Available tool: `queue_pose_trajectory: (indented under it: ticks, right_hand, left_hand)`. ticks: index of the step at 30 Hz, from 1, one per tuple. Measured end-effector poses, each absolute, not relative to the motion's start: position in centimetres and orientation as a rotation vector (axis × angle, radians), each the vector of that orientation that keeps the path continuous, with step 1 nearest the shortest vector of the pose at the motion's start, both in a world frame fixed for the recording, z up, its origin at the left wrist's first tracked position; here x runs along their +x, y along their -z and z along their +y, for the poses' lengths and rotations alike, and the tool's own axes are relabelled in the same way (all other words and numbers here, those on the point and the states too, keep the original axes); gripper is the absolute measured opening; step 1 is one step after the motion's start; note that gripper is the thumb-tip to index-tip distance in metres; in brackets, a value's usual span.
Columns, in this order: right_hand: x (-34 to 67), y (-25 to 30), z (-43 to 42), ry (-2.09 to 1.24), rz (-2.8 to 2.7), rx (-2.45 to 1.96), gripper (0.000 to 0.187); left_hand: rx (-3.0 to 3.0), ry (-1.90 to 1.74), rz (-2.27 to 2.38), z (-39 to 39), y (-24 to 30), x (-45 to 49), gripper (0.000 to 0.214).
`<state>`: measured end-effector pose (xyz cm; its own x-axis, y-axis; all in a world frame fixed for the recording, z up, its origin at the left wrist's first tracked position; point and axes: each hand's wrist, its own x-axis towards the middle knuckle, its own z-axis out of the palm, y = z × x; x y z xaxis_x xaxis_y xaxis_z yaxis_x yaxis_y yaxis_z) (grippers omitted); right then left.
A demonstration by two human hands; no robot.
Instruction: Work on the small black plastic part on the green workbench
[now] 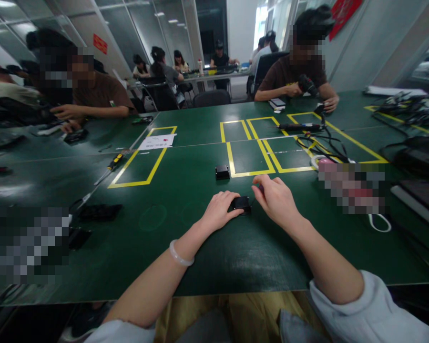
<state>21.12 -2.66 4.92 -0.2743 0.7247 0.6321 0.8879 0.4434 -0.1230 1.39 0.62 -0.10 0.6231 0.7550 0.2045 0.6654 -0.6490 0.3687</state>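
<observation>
My left hand [219, 209] grips a small black rectangular block [241, 205] between thumb and fingers, holding it down on the green table [207, 252]. Just to its right, my right hand [277, 197] is closed in a pinch. A small dark piece [261, 189] shows at its fingertips, and a thin dark line runs from there toward the block's right side. Most of that piece is hidden by the fingers, so its kind cannot be made out. A second black block [222, 172] of similar look lies beyond my hands, beside the yellow tape.
Yellow tape rectangles [252, 174] mark the table. A yellow-black screwdriver [115, 162] and a paper sheet [157, 142] lie left. A black pen-shaped tool [300, 127] and cables [329, 145] lie right. Across sit two people, one holding a power drill [308, 85].
</observation>
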Motion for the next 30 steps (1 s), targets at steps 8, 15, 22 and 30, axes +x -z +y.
queue_pose_trajectory:
  ticks: [8,15,22,30]
  right_hand:
    - [21.15,-5.11,-2.83,0.252,-2.088,-1.341,0.02]
    - [21.24,-4.98,-2.74,0.248,-2.081,-1.321,0.021]
    - [21.08,-5.19,-2.8,0.249,-2.077,-1.363,0.019]
    - [21.18,-5.08,-2.82,0.243,-2.068,-1.352,0.02]
  left_hand:
    - [2.579,-0.508,1.169,0.59,0.14,1.42,0.038]
    - [2.558,-0.497,1.17,0.59,0.06,1.43,0.038]
    - [2.573,-0.509,1.166,0.62,0.17,1.42,0.038]
    - [2.574,-0.498,1.176,0.57,0.14,1.45,0.038]
